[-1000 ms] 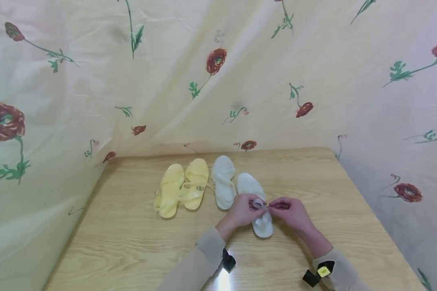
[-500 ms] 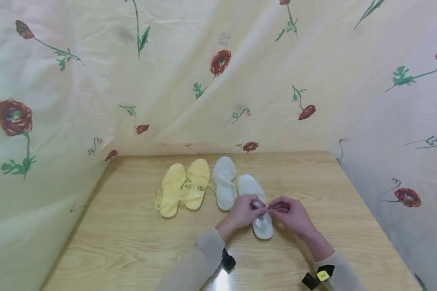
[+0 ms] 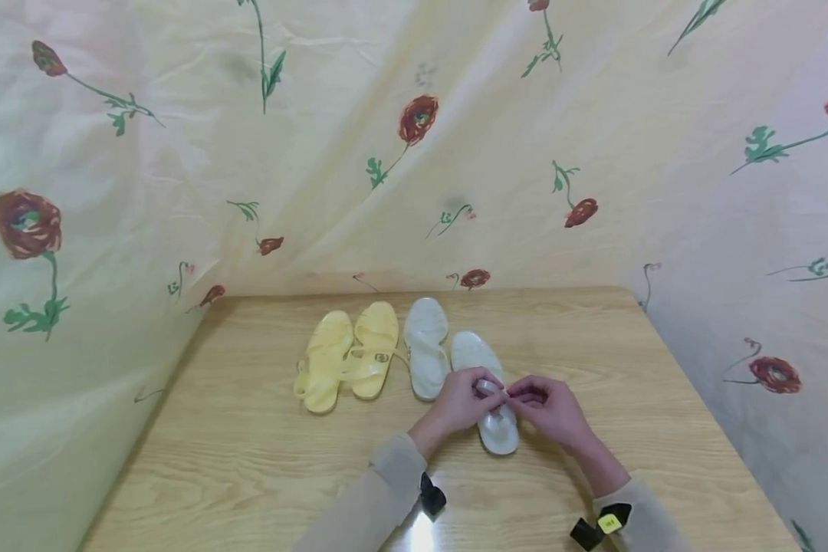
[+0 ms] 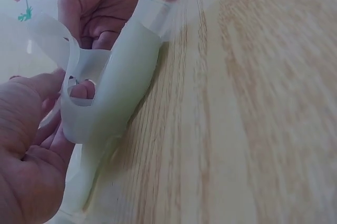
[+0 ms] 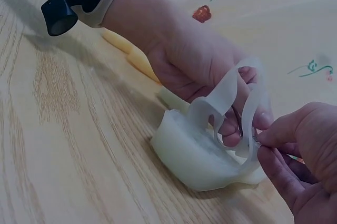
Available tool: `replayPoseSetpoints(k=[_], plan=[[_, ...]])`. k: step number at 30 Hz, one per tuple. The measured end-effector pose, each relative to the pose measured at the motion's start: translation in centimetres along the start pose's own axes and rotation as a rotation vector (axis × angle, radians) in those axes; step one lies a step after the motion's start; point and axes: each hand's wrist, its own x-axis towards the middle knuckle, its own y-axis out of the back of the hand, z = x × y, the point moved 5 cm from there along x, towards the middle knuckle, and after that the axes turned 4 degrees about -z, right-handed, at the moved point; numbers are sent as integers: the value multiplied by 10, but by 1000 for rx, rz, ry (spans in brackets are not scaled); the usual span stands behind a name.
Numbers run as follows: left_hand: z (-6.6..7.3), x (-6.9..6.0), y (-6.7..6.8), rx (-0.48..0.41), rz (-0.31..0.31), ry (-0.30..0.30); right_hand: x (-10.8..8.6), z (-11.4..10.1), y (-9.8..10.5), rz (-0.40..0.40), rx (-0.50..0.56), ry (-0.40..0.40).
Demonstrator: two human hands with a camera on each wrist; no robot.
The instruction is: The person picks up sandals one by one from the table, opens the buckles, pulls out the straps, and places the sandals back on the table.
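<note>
A white jelly sandal (image 3: 500, 435) lies flat on the table, right of centre, with its toe pointing away. My left hand (image 3: 461, 400) pinches its pale ankle strap (image 5: 225, 95), which stands up in a loop above the heel in the right wrist view. Close against it, my right hand (image 3: 550, 406) pinches at the strap's end with thumb and forefinger. Something small and metallic shows between the fingertips of both hands; the fingers hide most of it, and I cannot tell whether the strap is fastened.
The matching white sandal (image 3: 425, 360) lies just to the left. Two yellow sandals (image 3: 326, 360) lie farther left, side by side. Flowered cloth (image 3: 331, 153) hangs behind and beside the wooden table (image 3: 248, 460).
Both hands stay at the strap, with only slight finger movement. The strap loop by the left hand looks lower than a second ago. The head view has shifted slightly.
</note>
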Motion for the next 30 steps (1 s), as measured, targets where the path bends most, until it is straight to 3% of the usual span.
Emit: replayPoseSetpoints(k=[8,10,13,17,25,30], plan=[[6,-2,0,-80,11,-58,-1,1,6,19,-29,17],[10,-3,1,-28,14,-92,-2,1,8,20,-48,56],[16,-5,3,123,27,-130,-3,1,10,3,-64,110],[20,-8,6,269,11,-115,-4,1,16,6,-91,120],[22,-12,7,330,-2,-53,-7,-7,35,29,-278,118],[23,-12,7,387,19,-49,-10,-8,45,6,-306,152]])
